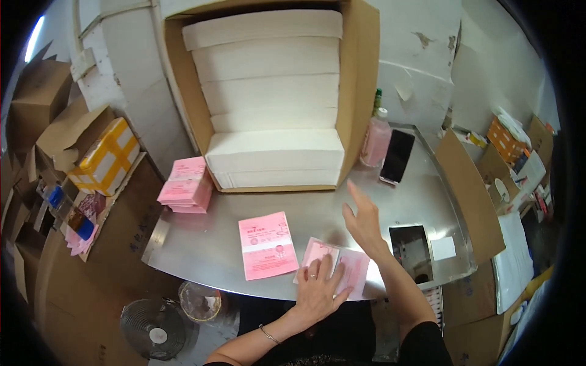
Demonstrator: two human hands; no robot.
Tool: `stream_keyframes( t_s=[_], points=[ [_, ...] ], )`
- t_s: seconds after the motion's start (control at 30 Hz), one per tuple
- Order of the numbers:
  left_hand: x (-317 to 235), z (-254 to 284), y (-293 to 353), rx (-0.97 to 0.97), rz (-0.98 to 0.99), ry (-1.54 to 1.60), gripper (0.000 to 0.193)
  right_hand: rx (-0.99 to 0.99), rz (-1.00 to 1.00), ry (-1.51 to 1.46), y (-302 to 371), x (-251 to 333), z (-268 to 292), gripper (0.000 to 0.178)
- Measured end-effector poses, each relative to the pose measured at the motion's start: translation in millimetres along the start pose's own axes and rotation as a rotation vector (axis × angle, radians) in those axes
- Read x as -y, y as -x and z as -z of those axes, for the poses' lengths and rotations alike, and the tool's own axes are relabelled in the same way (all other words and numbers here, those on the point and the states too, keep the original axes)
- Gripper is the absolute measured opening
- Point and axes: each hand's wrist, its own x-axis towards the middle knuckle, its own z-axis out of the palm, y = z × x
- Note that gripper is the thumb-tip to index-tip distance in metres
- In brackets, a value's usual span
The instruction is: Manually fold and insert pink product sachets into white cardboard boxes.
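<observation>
My left hand point(315, 287), with a ring and a bracelet, lies flat with spread fingers on a small pink printed sheet point(316, 251) and a paler pink, glossy piece point(360, 266) beside it. These lie at the table's near edge; whether they are joined, I cannot tell. Raised to their right, my right hand point(364, 222) has its thumb and index finger apart and nothing visible in it. Just left of my left hand is a pink stack of printed slips point(268, 265) with a white paper band around it.
Banded pink stacks point(185, 183) sit at the table's left. A large open carton point(360, 91) holding white packs stands at the back. Right of it are a pink bottle point(375, 137) and a leaning phone point(398, 157). A dark rectangular opening point(411, 250) lies near the right edge.
</observation>
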Motion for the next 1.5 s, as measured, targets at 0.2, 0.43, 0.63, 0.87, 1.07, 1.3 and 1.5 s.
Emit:
stream_keyframes(
  t_s=[0.2, 0.43, 0.63, 0.87, 1.07, 1.3, 1.5],
  points=[
    [75.2, 30.3, -33.8, -0.21, 0.123, 0.342, 0.066, -0.144, -0.174, -0.118, -58.3, -27.0, -65.4, 0.059],
    [219.1, 18.6, -111.3, -0.553, 0.608, 0.549, 0.081, -0.324, -0.247, -0.176, -64.0, -24.3, -100.2, 0.065],
    [260.9, 10.2, -136.8, -0.71, 0.599, 0.405, 0.077, -0.407, -0.32, -0.098, -70.2, -30.1, -108.9, 0.065],
    [271.3, 10.0, -148.2, -0.708, 0.647, 0.4, 0.067, -0.348, -0.227, 0.207, -77.9, -19.6, -105.7, 0.062],
    [293.4, 8.8, -145.8, -0.64, 0.384, -0.088, 0.066, -0.305, -0.202, 0.167, -85.0, -12.1, -113.4, 0.065],
    [283.7, 27.7, -155.0, -0.412, 0.257, -0.141, 0.082, -0.199, -0.12, 0.199, -103.5, -26.0, -110.7, 0.073],
    [279.3, 35.0, -172.8, -0.366, 0.41, -0.067, 0.072, -0.232, -0.213, 0.09, -111.8, -12.5, -112.1, 0.056]
  ],
)
